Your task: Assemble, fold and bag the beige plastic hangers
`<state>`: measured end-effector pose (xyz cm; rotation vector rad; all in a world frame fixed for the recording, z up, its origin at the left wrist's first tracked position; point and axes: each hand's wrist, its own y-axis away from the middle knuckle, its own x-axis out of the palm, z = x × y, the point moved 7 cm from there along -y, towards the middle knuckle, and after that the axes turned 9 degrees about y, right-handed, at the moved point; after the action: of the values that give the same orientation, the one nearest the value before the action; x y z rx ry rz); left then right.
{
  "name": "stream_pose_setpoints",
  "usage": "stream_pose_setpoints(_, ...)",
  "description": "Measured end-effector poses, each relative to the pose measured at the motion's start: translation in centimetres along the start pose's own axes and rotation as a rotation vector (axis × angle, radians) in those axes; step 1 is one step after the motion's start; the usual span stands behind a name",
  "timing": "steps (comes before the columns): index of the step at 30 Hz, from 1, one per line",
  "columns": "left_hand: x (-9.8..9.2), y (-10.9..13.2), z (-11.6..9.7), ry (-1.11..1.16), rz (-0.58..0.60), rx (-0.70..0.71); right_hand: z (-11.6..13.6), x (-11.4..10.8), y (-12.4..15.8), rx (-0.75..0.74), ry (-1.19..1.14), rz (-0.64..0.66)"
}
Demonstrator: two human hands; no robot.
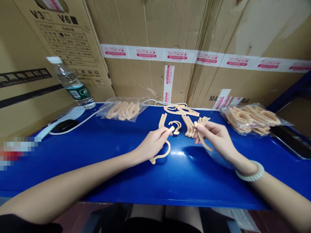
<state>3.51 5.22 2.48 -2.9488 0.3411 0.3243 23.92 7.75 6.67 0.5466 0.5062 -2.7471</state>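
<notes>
My left hand (153, 142) is closed on a beige curved plastic hook piece (163, 153) whose loop hangs below the fingers above the blue table (102, 161). My right hand (217, 137) pinches another beige plastic piece (203, 143), its tip pointing toward the left hand's piece. The two hands are a short gap apart. Just beyond them lie several loose beige pieces (187, 124) on the table.
A clear bag of beige pieces (123, 110) lies at the back left, another bag (252, 118) at the back right. A water bottle (71, 84), a white cable (80, 123) and a dark object stand left. A phone (291, 142) lies right. Cardboard boxes (170, 48) wall the back.
</notes>
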Motion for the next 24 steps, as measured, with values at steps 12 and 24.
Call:
stream_pose_setpoints(12,-0.8,0.3,0.7,0.518,-0.158,-0.177,-0.8,-6.3,-2.8,-0.451,0.787,-0.162)
stream_pose_setpoints(24,-2.1,0.2,0.9,0.610,-0.316,-0.137,-3.4,-5.0,-3.2,-0.432,1.115,0.114)
